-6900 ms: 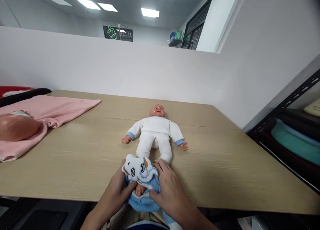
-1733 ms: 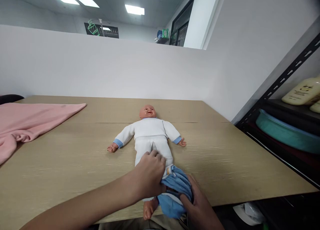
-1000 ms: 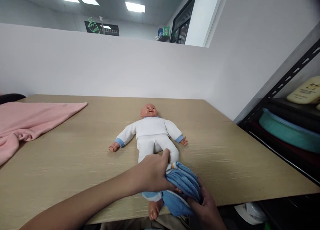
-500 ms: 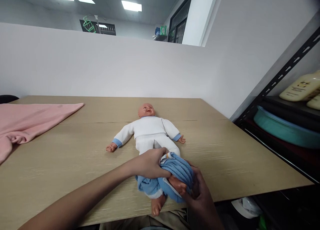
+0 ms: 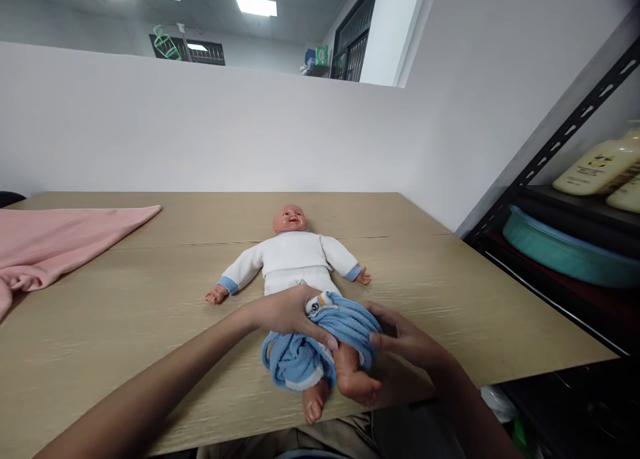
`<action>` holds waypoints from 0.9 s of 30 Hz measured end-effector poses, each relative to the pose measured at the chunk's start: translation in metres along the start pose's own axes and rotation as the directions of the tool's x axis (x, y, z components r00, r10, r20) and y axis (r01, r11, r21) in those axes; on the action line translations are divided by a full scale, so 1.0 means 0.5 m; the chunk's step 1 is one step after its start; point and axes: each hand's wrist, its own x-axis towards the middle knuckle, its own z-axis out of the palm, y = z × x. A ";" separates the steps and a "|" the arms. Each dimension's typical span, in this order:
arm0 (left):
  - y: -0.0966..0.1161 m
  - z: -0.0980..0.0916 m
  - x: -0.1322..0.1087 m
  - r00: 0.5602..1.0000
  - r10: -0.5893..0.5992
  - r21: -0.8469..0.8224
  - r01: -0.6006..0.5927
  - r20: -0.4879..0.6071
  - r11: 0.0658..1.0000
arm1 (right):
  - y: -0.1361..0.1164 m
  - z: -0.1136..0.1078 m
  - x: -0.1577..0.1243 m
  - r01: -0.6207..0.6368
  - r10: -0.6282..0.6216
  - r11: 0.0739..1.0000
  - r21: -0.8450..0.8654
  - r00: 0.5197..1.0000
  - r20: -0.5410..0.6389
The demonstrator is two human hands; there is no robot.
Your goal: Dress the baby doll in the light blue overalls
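A baby doll (image 5: 295, 252) in a white top with blue cuffs lies on its back, head toward the wall. Blue trousers (image 5: 350, 322) are bunched around its lower legs, and both bare feet stick out below. My left hand (image 5: 295, 316) grips the bunched cloth from the left, thumb pressed beside the doll's ankle. On the other side my right hand (image 5: 400, 336) pinches the same trouser leg between thumb and fingers. The doll's foot (image 5: 357, 382) on the right points out below the cloth.
The wooden table (image 5: 165, 299) carries a pink cloth (image 5: 65, 246) at the left. A white wall (image 5: 210, 132) rises behind it. To the right, a black shelf (image 5: 535, 159) holds lotion bottles (image 5: 595, 169) and a teal basin (image 5: 565, 252).
The trouser leg has slid up, baring more of the doll's foot and ankle on the right. My right hand has moved up and outward with the cloth; my left hand shifted slightly left.
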 end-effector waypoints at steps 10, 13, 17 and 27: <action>0.018 -0.005 -0.010 0.978 -0.165 -0.049 0.160 -0.126 0.986 | 0.029 -0.001 0.159 -0.038 0.020 0.997 -0.063 0.963 -0.270; 0.024 -0.017 -0.030 0.945 -0.238 0.144 0.274 -0.225 0.951 | 0.019 -0.008 0.161 -0.040 -0.029 0.967 -0.251 0.964 -0.265; 0.019 -0.040 -0.076 0.910 -0.307 0.353 0.394 -0.280 0.848 | 0.011 -0.021 0.160 -0.087 -0.021 0.891 -0.445 0.973 -0.231; -0.009 -0.060 -0.136 0.972 -0.207 0.219 0.227 -0.110 0.949 | -0.008 0.000 0.202 -0.066 0.027 0.976 -0.206 0.982 -0.187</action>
